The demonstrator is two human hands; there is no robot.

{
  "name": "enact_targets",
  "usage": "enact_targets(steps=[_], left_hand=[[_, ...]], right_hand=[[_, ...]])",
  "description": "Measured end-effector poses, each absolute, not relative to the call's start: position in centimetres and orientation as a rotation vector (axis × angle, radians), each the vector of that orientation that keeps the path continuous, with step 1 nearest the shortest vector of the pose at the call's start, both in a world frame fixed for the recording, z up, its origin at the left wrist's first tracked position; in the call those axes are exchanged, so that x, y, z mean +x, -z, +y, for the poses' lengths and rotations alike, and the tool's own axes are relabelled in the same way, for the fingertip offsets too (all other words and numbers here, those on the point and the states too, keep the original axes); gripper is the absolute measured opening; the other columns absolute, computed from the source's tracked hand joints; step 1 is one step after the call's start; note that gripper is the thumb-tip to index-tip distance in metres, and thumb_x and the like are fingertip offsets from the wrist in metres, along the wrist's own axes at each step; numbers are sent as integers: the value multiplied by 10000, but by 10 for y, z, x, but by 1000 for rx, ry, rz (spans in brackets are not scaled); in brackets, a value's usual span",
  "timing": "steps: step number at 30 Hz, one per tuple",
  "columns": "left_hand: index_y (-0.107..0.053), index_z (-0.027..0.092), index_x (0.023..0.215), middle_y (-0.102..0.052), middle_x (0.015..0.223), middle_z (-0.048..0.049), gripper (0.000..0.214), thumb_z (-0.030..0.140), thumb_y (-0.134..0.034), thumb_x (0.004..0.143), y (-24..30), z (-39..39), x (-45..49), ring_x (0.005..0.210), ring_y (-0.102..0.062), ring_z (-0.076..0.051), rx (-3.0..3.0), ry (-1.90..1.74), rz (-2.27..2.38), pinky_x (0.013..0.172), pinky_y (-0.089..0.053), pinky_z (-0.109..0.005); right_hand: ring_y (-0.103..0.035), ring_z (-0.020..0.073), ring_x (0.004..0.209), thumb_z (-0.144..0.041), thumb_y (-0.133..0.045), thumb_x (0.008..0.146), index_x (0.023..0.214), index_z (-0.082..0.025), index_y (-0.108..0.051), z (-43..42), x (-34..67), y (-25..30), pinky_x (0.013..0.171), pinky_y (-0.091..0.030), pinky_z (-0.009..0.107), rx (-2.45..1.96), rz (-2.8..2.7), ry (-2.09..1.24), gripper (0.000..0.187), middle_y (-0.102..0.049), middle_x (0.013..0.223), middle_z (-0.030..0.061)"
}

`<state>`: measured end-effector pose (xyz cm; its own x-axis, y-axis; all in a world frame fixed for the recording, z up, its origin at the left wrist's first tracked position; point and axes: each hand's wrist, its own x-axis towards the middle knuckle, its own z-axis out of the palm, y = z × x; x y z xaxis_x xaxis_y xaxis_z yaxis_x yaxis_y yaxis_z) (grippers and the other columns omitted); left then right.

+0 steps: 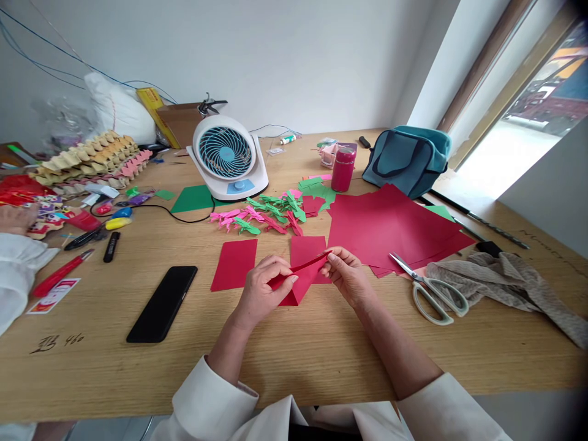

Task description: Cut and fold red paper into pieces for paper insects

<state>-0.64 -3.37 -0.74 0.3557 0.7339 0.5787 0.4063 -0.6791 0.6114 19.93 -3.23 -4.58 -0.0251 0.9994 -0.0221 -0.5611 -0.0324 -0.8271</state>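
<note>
A folded red paper piece (299, 278) is held just above the wooden table (294, 355) near its front middle. My left hand (265, 293) pinches its left end, fingers closed on the fold. My right hand (348, 275) pinches the right end at the crease. A small red paper rectangle (234, 263) lies flat to the left of my left hand. Another red square (309, 250) lies under and behind the held piece. A stack of large red sheets (395, 226) spreads out to the right.
White-handled scissors (432, 291) and a grey cloth (509, 282) lie at the right. A black phone (162, 302) lies at the left. Behind are folded pink and green paper figures (261, 215), a small fan (227, 156), a red bottle (342, 169), a teal bag (407, 159). Another person's sleeve (16, 269) is at far left.
</note>
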Motion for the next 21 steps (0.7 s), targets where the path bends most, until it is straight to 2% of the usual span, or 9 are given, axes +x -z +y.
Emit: enact_targets(steps=[21], left_hand=[[-608,182,750,-640,816,-36,102,154,-658,834,8,-33,-7,791,-632,-151,2289,-1259,997,737,-501,-271]], right_hand=[[-616,97,503,-391,-837,674,748,-217,-676,-32,198,45,531,-495,196,-758,-704,-1466,248,-674,567,-33]])
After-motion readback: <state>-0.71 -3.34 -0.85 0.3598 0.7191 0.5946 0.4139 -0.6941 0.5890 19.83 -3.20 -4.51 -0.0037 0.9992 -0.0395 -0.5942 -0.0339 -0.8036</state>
